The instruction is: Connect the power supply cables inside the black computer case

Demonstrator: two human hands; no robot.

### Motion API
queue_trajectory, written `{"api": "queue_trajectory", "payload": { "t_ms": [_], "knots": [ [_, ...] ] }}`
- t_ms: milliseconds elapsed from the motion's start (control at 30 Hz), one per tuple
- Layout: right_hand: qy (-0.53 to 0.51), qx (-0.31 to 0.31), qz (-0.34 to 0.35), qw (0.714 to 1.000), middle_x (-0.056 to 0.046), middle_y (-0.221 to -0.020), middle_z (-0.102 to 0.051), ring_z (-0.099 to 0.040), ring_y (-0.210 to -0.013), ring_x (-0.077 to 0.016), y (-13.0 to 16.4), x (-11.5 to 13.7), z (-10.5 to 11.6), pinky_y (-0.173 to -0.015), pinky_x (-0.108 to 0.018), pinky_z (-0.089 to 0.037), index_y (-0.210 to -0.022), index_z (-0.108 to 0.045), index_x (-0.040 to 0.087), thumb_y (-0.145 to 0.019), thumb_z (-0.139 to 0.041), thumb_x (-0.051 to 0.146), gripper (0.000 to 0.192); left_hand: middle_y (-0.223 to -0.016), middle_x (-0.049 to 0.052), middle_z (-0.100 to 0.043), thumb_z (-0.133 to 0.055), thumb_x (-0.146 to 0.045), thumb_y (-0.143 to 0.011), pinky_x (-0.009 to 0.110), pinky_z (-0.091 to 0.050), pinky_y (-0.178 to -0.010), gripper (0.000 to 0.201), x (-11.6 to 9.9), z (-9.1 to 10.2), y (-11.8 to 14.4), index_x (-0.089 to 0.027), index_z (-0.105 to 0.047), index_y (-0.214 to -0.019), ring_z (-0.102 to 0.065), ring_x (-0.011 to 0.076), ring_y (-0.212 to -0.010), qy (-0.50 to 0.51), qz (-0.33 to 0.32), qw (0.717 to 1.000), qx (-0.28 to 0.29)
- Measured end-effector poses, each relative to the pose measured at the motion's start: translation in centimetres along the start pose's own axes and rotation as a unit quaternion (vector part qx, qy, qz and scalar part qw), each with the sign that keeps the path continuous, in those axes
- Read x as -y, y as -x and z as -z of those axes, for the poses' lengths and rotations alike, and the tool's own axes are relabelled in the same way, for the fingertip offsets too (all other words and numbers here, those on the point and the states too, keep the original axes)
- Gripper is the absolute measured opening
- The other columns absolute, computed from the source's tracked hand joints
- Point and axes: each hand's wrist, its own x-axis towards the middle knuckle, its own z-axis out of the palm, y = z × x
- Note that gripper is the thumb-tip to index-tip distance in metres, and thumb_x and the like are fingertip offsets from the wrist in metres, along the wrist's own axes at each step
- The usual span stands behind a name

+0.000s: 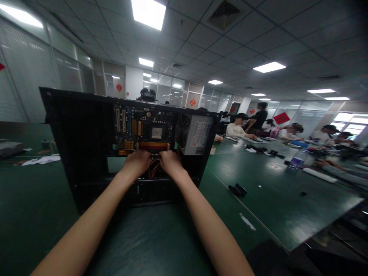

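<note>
An open black computer case (80,130) stands on its side on the green table (161,241), its inside facing me. A motherboard (143,130) with slots and a square chip fills the middle, and a grey power supply (195,134) with a fan sits at its right. Both my arms reach into the case. My left hand (138,163) and my right hand (171,163) are side by side just below the motherboard's lower edge, fingers curled in among a bundle of red and yellow cables (154,168). My fingertips are hidden, so what they grip is unclear.
Small black parts (237,189) lie on the table right of the case, with a white scrap (247,221) nearer me. White papers (41,159) lie at the far left. Several people sit at the long table (287,184) to the right, among bottles and tools.
</note>
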Motion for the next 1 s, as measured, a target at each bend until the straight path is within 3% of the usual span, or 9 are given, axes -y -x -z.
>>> {"api": "queue_trajectory", "payload": {
  "t_ms": [333,500,633,767,900,1000],
  "knots": [
    [-0.013,-0.010,-0.021,1.000,-0.013,-0.102,-0.073,-0.071,-0.094,-0.0240,-0.6,-0.5,-0.2,-0.077,-0.030,-0.051,-0.105,-0.073,0.021,-0.095,-0.048,0.026,0.028,-0.107,0.013,-0.072,-0.038,-0.030,-0.094,0.039,-0.050,-0.082,0.038,-0.2,0.0,-0.1,-0.020,-0.072,-0.107,-0.068,0.0299,-0.099,0.003,-0.001,1.000,0.007],
    [-0.012,-0.034,-0.015,0.999,-0.012,-0.100,-0.074,-0.071,-0.091,-0.0238,0.4,-0.3,0.1,-0.077,-0.031,-0.051,-0.104,-0.072,0.021,-0.097,-0.044,0.027,0.029,-0.110,0.011,-0.072,-0.038,-0.031,-0.095,0.037,-0.049,-0.080,0.037,0.2,0.2,0.7,-0.022,-0.070,-0.110,-0.067,0.0287,-0.101,0.015,-0.009,0.999,-0.027],
    [-0.023,-0.044,-0.021,0.999,-0.011,-0.097,-0.074,-0.070,-0.090,-0.0226,1.7,-0.6,0.7,-0.076,-0.030,-0.051,-0.104,-0.071,0.021,-0.099,-0.042,0.034,0.032,-0.105,0.009,-0.073,-0.035,-0.035,-0.096,0.033,-0.048,-0.076,0.038,0.8,1.4,1.6,-0.022,-0.069,-0.107,-0.068,0.0255,-0.097,0.045,0.014,0.996,-0.076],
    [-0.026,-0.054,-0.038,0.997,-0.012,-0.096,-0.074,-0.071,-0.088,-0.0217,3.5,-1.1,0.9,-0.074,-0.028,-0.050,-0.103,-0.072,0.020,-0.101,-0.037,0.040,0.041,-0.093,0.010,-0.074,-0.032,-0.046,-0.097,0.032,-0.045,-0.067,0.047,0.5,2.1,2.8,-0.022,-0.072,-0.097,-0.069,0.0262,-0.085,0.037,0.010,0.996,-0.079],
    [-0.013,-0.056,-0.047,0.997,-0.016,-0.091,-0.074,-0.072,-0.084,-0.0239,6.1,-2.0,0.5,-0.073,-0.031,-0.050,-0.096,-0.075,0.017,-0.103,-0.024,0.048,0.060,-0.090,0.009,-0.075,-0.029,-0.051,-0.097,0.032,-0.039,-0.059,0.054,-1.0,1.4,5.2,-0.025,-0.076,-0.091,-0.069,0.0268,-0.078,0.031,0.019,0.996,-0.080],
    [0.008,-0.058,-0.020,0.998,-0.016,-0.087,-0.074,-0.071,-0.083,-0.0246,8.5,-2.6,-0.1,-0.073,-0.032,-0.048,-0.091,-0.074,0.016,-0.102,-0.024,0.052,0.063,-0.088,0.006,-0.077,-0.031,-0.052,-0.096,0.032,-0.033,-0.056,0.052,-1.9,0.0,7.0,-0.029,-0.077,-0.089,-0.069,0.0267,-0.076,0.030,0.077,0.988,-0.131]
  ]
}}
